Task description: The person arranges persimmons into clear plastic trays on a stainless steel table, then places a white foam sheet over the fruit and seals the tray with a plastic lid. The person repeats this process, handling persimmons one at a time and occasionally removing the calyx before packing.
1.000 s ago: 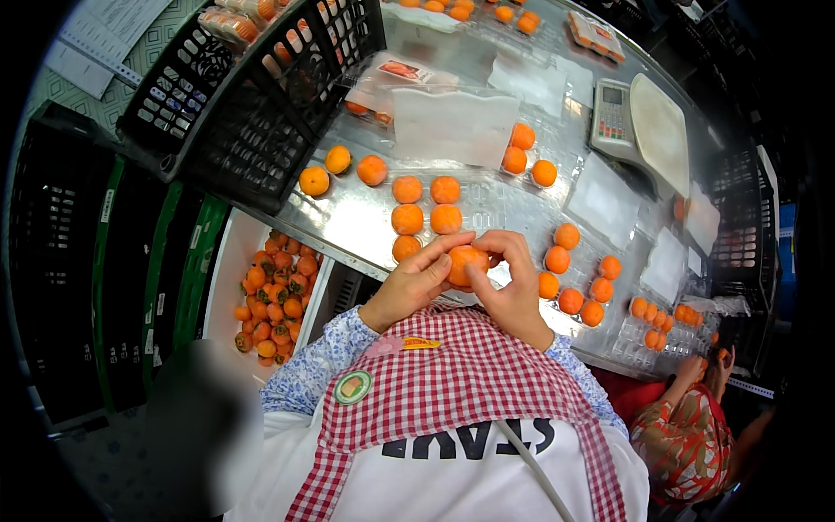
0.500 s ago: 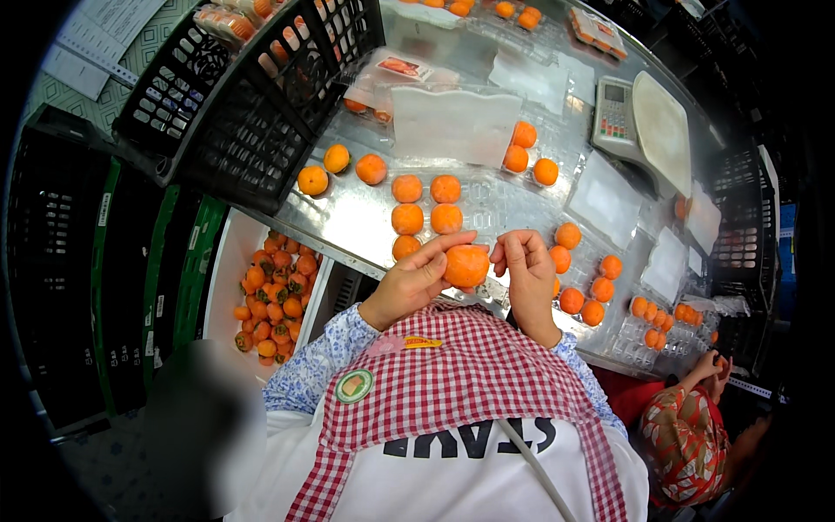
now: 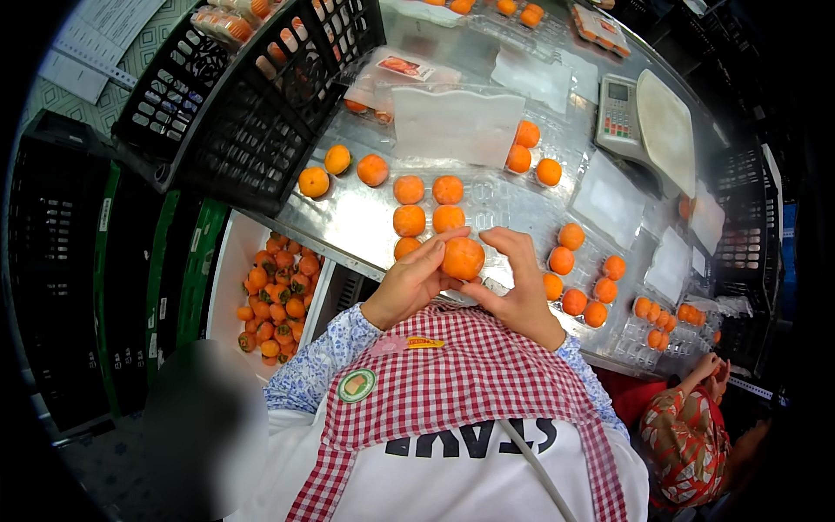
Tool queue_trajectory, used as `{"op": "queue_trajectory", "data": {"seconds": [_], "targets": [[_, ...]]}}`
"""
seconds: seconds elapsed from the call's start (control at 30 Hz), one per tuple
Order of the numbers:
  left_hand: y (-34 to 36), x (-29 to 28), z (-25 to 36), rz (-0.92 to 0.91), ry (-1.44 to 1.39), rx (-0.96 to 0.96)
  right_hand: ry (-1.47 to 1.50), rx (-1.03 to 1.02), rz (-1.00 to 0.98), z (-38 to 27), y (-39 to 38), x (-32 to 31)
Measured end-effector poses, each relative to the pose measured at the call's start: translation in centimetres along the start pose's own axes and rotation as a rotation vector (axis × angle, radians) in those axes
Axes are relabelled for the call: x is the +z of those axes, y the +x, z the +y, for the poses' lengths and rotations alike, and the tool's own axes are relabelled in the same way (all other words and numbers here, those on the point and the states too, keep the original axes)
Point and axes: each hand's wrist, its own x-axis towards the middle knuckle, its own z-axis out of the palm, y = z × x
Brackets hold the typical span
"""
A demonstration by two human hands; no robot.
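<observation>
Over the near edge of the metal table [image 3: 361,228], the left hand [image 3: 402,291] has its fingers closed around a persimmon [image 3: 464,259] — the right hand [image 3: 522,294] curves thumb and forefinger wide apart beside it, contact unclear. Just beyond lies a clear plastic tray [image 3: 490,197].

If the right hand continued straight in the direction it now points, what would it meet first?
Probably the orange fruit in the left hand; depth is unclear, so the right hand may be touching it.

Metal table [image 3: 357,228] gleaming brightly; dim floor [image 3: 109,465] at lower left
</observation>
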Motion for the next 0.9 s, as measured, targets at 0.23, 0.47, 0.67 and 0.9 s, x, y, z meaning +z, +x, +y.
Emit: {"op": "queue_trajectory", "data": {"seconds": [0.23,0.47,0.67,0.9], "targets": [[0.6,-0.5,-0.9,0.091,0.046,-0.045,-0.246,0.0,-0.193,1.2,0.6,0.4],[0.5,-0.8,0.0,0.282,0.332,0.016,-0.268,0.09,-0.108,9.2,3.0,-0.1],[-0.5,-0.5,2.1,0.523,0.22,0.168,-0.363,0.12,-0.286,13.0,6.3,-0.1],[-2.0,-2.2,2.3,0.645,0.157,0.266,-0.338,0.126,-0.337,14.7,6.4,0.5]]}}
